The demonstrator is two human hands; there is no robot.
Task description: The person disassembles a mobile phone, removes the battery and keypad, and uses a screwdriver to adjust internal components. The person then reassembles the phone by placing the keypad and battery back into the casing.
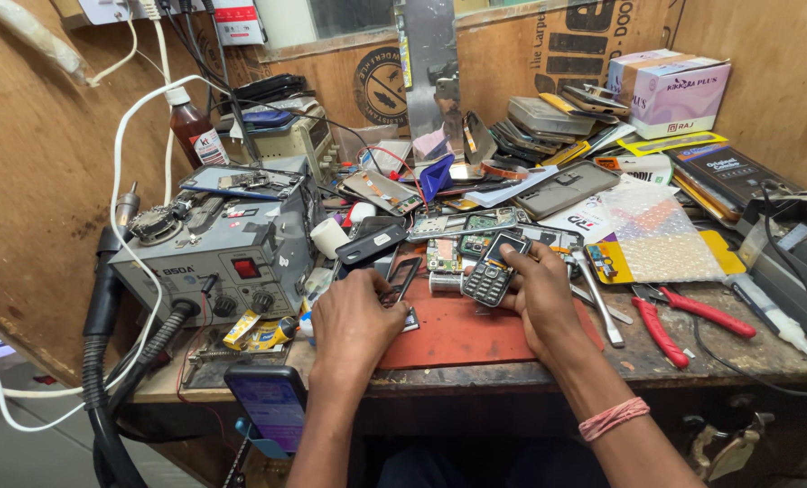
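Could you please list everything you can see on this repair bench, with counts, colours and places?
keypad phone: one, black, held in the right grip over the mat
red mat: one, bench front, under both hands
small frame part: one, black, at the left fingertips
rework station: one, grey, bench left
pliers: one, red-handled, right of the mat
brown bottle: one, rear left
smartphone: one, lit screen, front edge
circuit boards: several, green, centre
left hand: on the mat
right hand: wristband on wrist
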